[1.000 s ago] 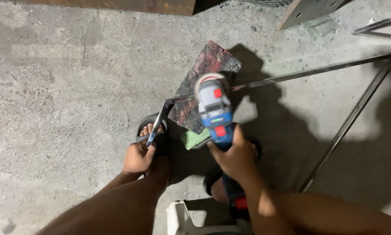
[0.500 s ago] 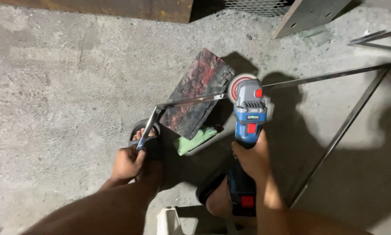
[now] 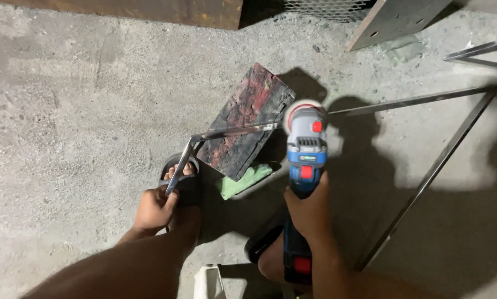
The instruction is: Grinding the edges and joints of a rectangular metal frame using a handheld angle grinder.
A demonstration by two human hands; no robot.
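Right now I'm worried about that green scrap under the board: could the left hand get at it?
Probably yes: the green scrap lies exposed near the left hand, which would first have to release the metal frame.

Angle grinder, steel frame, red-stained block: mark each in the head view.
angle grinder (image 3: 306, 152), head view, on its blue body ahead of the right hand.
steel frame (image 3: 232, 132), head view, on the bar lying across the block.
red-stained block (image 3: 243, 119), head view, on its top face.
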